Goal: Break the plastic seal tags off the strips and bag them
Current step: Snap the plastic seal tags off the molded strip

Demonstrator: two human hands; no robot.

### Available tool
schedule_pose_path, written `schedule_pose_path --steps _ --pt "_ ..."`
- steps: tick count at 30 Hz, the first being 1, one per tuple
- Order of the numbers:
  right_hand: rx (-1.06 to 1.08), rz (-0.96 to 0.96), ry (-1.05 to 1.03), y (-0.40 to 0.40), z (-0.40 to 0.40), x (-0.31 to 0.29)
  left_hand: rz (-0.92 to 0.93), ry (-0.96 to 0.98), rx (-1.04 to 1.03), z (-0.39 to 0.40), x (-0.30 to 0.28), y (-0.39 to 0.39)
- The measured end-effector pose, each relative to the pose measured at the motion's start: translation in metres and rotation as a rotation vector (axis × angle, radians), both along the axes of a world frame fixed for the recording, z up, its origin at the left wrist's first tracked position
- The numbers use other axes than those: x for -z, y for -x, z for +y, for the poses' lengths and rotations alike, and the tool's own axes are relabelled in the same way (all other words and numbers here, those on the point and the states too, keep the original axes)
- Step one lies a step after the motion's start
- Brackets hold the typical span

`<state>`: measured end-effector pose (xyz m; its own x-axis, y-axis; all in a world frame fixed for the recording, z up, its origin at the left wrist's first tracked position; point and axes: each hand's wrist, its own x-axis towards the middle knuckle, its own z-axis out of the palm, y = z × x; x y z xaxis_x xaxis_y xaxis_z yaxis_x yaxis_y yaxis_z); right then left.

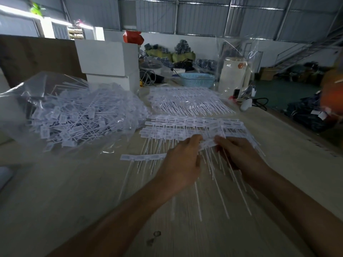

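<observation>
A strip of white plastic seal tags [207, 144] sits just above the tabletop [74, 191] near the middle of the view, its thin tails hanging toward the person. The left hand [182, 164] pinches the strip's left part with curled fingers, and the right hand [239, 154] grips its right end, tails running under the palm. Another short strip [143, 157] lies flat just left of the left hand. Beyond the hands, more strips lie in overlapping rows [194, 125], with a further spread [189, 101] behind them. To the left, an open clear plastic bag [24, 93] holds a heap of loose tags [78, 117]. Farther back stand white boxes [107, 60], a light blue basket [197, 79] and a white container [233, 76].
</observation>
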<state>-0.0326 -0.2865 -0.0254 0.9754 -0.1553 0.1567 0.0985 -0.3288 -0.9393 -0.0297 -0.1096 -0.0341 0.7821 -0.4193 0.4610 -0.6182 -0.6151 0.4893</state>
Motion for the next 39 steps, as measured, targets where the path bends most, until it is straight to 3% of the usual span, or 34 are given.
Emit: schedule_pose_path --steps 3,7,9,12,17,19,23,26,32,37,39 --pt "-0.039 -0.037 0.044 0.0 0.003 0.005 0.099 -0.012 -0.021 0.006 -0.007 0.0" --pt "0.017 -0.182 0.249 -0.002 -0.005 0.002 0.599 0.331 0.189 0.011 -0.022 0.003" --pt "0.046 -0.216 0.382 -0.002 -0.007 0.001 0.667 0.346 0.227 0.013 -0.022 0.0" --pt "0.048 -0.221 0.426 -0.003 -0.005 0.001 0.747 0.393 0.282 0.012 -0.021 0.001" --pt "0.138 -0.272 0.448 -0.003 -0.021 -0.008 1.026 0.735 0.522 0.031 -0.04 -0.003" --pt "0.109 -0.238 0.326 -0.002 -0.021 -0.009 0.91 0.722 0.534 0.04 -0.043 -0.008" --pt "0.06 -0.058 0.094 -0.001 -0.005 -0.004 0.185 0.126 0.069 0.034 -0.019 -0.015" --pt "0.023 -0.019 0.026 0.003 0.003 -0.003 -0.105 -0.135 0.01 0.024 0.006 -0.018" --pt "-0.015 0.029 -0.071 0.007 0.006 -0.007 -0.206 -0.002 -0.052 0.015 0.012 -0.022" --pt "-0.049 -0.199 0.428 0.009 0.003 -0.009 -0.305 -0.086 0.007 0.02 0.013 -0.02" --pt "-0.077 -0.259 0.496 0.009 0.002 -0.009 -0.258 -0.071 0.041 0.019 0.014 -0.021"
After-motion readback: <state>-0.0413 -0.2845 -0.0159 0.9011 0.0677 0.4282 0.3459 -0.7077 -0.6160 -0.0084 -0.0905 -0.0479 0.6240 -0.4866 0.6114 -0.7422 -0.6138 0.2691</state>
